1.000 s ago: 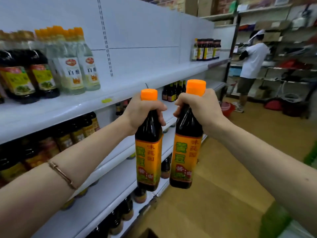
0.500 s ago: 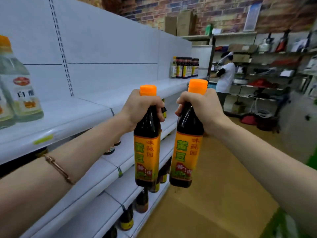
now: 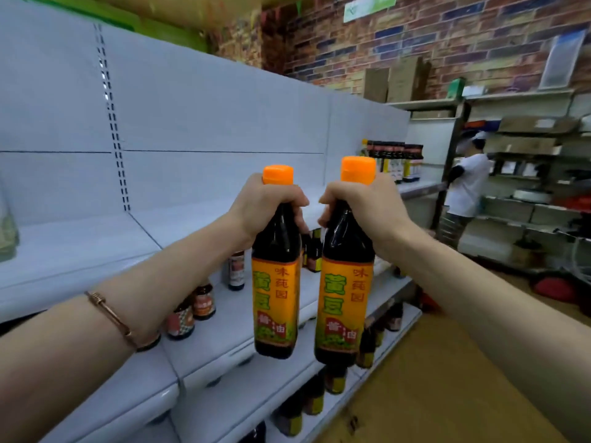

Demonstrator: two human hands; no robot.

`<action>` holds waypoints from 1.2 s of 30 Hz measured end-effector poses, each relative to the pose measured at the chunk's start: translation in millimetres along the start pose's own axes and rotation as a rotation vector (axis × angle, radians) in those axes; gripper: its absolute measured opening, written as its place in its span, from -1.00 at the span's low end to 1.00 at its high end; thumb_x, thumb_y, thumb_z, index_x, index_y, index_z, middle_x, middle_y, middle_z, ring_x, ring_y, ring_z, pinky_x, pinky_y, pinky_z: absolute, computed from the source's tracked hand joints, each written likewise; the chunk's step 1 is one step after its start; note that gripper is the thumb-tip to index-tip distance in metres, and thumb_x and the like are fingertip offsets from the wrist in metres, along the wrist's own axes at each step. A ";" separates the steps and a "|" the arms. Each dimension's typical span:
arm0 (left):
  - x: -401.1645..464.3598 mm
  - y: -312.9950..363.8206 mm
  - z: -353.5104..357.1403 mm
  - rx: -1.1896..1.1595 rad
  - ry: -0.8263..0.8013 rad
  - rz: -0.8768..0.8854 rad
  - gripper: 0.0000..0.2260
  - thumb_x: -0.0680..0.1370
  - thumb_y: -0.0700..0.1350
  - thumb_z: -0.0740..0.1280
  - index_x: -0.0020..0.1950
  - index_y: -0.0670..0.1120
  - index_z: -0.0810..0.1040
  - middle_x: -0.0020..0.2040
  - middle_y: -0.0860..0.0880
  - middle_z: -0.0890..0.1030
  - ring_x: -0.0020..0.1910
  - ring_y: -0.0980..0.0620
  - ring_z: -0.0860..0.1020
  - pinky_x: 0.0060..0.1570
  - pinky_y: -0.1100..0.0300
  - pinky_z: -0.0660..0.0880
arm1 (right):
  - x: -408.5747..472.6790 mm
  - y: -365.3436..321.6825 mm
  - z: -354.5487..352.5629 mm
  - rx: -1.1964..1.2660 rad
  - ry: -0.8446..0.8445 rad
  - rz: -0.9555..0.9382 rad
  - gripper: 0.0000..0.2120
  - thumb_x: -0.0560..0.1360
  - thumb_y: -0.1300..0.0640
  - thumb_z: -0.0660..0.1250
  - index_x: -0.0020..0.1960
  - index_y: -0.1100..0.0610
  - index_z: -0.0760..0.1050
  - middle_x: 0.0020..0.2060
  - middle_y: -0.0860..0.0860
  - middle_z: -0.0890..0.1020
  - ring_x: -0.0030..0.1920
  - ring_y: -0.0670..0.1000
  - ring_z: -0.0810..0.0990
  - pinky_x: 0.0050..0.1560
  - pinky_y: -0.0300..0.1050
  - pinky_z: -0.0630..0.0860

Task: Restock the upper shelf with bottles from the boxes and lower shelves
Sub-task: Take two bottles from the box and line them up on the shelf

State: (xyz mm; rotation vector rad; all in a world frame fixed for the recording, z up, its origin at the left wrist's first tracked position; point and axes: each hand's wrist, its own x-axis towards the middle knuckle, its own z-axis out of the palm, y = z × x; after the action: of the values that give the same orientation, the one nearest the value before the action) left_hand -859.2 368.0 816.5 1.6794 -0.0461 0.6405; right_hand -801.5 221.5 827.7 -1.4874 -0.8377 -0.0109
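1. Left grip [image 3: 267,203] wraps the neck of the left bottle [image 3: 276,282], which hangs below.
2. Right grip [image 3: 361,206] clutches the right bottle [image 3: 345,292], just beside.
3. Upper shelf [image 3: 96,251] at nine o'clock; brick wall [image 3: 447,43] at twelve.

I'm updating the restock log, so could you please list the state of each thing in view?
Left hand: grips left bottle's neck.
Right hand: grips right bottle's neck.
Left bottle: capped, upright, held in air.
Right bottle: capped, upright, held in air.
Upper shelf: mostly bare here.

Bare forearms — thin bracelet [image 3: 110,318] on left
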 end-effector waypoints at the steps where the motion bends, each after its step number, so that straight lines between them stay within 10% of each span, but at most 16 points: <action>1: 6.9 -0.2 1.2 0.016 0.031 0.005 -0.83 0.25 -0.25 0.34 -0.56 -0.13 0.49 -0.53 -0.15 0.52 -0.54 -0.09 0.54 -0.36 0.17 0.54 | 12.2 4.2 -3.5 0.027 -0.013 -0.004 -0.74 0.34 0.31 0.38 -0.50 0.19 0.48 -0.49 0.13 0.61 -0.38 0.13 0.58 -0.18 0.01 0.55; 36: 108.7 13.5 -312.9 0.309 0.734 0.041 -0.80 0.41 -0.38 0.25 -0.42 -0.23 0.40 -0.54 -0.17 0.43 -0.54 -0.11 0.44 -0.41 0.17 0.51 | 270.4 26.0 320.7 0.537 -0.656 -0.037 -0.85 0.36 0.37 0.32 -0.37 0.26 0.44 -0.46 0.19 0.53 -0.45 0.13 0.51 -0.31 -0.09 0.50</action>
State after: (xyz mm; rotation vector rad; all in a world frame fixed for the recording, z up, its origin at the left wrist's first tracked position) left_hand -892.3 687.7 897.5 1.6386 0.5677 1.3104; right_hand -746.2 632.6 895.0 -0.9578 -1.2695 0.6564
